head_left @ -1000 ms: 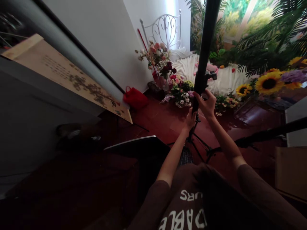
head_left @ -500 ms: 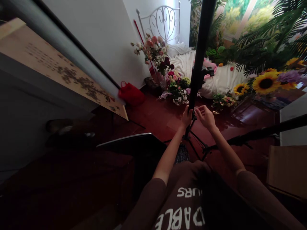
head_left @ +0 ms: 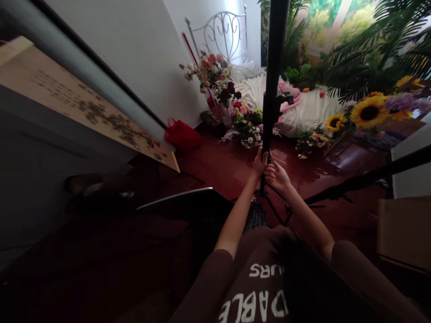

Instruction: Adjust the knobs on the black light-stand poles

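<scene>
A bed lies far off. Nearer stands the black stand, right of a scroll and a bag. The left hand has its grip wrapped around the stand, low down; the right hand curls just right, its grip unclear. A knob juts right.

One left hand, one right hand, one upright stand, one red bag, one headboard, one scroll, at least two sunflowers
</scene>
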`<state>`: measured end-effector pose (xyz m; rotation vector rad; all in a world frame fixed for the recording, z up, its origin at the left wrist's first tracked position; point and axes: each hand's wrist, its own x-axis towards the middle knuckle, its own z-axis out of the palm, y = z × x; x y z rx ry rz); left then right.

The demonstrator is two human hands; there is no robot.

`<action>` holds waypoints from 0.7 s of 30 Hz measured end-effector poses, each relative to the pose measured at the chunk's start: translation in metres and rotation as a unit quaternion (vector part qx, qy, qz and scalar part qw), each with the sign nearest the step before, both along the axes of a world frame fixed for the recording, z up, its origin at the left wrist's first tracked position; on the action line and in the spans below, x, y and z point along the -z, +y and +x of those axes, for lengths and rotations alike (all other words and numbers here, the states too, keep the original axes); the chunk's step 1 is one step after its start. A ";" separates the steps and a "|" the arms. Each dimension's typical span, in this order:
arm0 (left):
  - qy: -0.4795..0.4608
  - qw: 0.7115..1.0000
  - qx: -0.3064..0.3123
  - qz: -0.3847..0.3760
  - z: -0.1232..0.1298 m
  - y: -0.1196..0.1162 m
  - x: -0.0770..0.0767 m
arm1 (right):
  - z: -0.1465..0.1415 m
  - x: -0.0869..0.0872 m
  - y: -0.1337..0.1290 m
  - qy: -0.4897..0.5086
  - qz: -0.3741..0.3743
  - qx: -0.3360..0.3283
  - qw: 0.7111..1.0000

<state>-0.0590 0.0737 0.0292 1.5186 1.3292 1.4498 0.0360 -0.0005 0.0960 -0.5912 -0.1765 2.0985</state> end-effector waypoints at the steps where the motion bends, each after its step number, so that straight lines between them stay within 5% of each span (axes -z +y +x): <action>1: -0.004 1.000 0.002 -0.005 0.000 0.000 0.000 | -0.001 -0.001 -0.002 0.049 -0.016 0.018 0.999; 5: -0.025 0.999 0.011 -0.018 0.002 0.000 -0.004 | -0.007 -0.002 -0.004 0.140 -0.051 0.067 0.987; 10: -0.036 0.999 0.010 -0.015 0.002 -0.002 -0.005 | -0.006 -0.002 -0.001 0.123 -0.050 0.050 0.990; 15: -0.055 0.998 0.023 -0.008 0.002 -0.009 -0.006 | 0.029 0.006 -0.017 -0.047 0.046 0.007 0.998; 21: -0.102 0.990 -0.101 0.012 0.018 -0.036 0.004 | 0.115 0.061 -0.077 -0.299 0.055 0.159 0.939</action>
